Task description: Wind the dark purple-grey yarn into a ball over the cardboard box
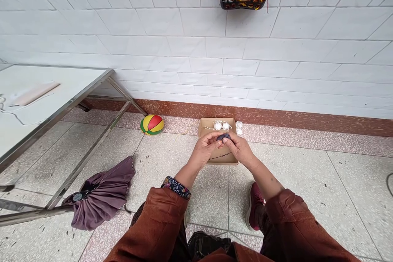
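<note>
Head view: left hand [205,147] and right hand [241,149] meet over the cardboard box [218,156] on the floor, fingertips of both pinched together on a small dark piece [223,136]. White balls of string [221,125] lie in the box's far end. Striped ball [152,124] by the wall, folded umbrella [100,194] beside the counter [46,98] leg.
</note>
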The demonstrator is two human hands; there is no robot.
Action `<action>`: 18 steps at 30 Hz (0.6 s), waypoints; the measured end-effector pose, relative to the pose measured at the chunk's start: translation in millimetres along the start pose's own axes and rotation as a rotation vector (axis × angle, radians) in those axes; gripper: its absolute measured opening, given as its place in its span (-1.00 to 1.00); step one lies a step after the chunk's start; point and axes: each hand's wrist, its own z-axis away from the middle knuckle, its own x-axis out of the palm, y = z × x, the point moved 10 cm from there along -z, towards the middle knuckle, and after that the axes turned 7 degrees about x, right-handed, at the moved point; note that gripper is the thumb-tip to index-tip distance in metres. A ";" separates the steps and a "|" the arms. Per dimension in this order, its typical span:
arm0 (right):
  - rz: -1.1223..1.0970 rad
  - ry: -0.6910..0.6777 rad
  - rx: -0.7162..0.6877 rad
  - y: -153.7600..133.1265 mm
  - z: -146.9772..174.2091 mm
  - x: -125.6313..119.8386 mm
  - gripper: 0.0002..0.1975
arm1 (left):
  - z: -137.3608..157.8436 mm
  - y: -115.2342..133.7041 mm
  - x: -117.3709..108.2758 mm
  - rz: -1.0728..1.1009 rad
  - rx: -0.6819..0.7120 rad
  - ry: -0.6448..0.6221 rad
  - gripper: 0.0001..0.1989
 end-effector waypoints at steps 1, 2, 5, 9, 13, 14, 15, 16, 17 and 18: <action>0.003 -0.005 0.011 1.6 0.0 0.4 -0.66 | 0.2 -1.6 -0.1 0.028 -0.009 0.008 -0.69; 0.006 -0.013 0.022 3.1 0.3 1.3 -0.64 | 0.4 -3.7 -0.5 0.065 -0.021 0.020 -0.70; -0.025 -0.057 0.065 8.5 2.0 8.0 -0.60 | 0.1 -9.6 -4.7 0.213 -0.059 0.078 -0.70; -0.045 -0.109 0.115 17.1 4.7 19.6 -0.64 | -3.6 -8.3 -20.6 0.338 -0.076 0.165 -0.69; 0.071 -0.112 0.056 12.4 6.3 24.7 -0.74 | -10.4 2.4 -45.9 0.282 -0.024 0.238 -0.69; 0.102 -0.126 0.028 7.7 7.4 26.4 -0.76 | -12.1 5.0 -52.1 0.246 -0.003 0.258 -0.69; 0.128 -0.148 -0.005 1.5 9.0 28.3 -0.76 | -13.5 7.6 -57.9 0.203 0.020 0.279 -0.69; 0.146 -0.176 -0.045 -6.3 11.2 30.1 -0.76 | -14.6 9.9 -62.7 0.150 0.044 0.298 -0.69; 0.154 -0.199 -0.086 -15.1 13.7 30.9 -0.75 | -15.6 11.9 -65.7 0.087 0.067 0.308 -0.70; 0.153 -0.215 -0.121 -23.9 16.2 30.2 -0.75 | -16.4 13.7 -66.6 0.014 0.088 0.306 -0.72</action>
